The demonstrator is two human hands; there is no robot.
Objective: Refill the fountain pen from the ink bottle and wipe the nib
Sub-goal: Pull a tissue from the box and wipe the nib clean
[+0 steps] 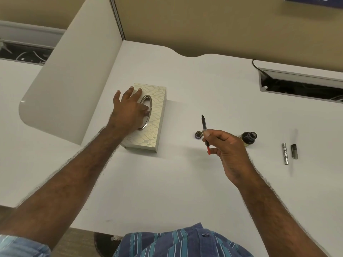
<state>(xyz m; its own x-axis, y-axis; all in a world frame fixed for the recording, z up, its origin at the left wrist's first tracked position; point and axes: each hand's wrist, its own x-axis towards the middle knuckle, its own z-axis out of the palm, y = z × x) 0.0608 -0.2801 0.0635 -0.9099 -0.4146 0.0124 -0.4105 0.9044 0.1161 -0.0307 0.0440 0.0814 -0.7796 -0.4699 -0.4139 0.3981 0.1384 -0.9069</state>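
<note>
Single head-worn wide-angle view, looking forward and steeply down from above the person's chest onto a white desk (185, 182). Both forearms enter from the bottom edge; striped shirt (178, 242) fills bottom centre, so the camera sits close over the body. Desk surface takes the mid frame, partition wall (204, 25) across the top. Edges bow from lens distortion. No second view to share.

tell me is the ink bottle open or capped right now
Open. The ink bottle shows a bare round mouth, and its cap lies apart on the desk.
</note>
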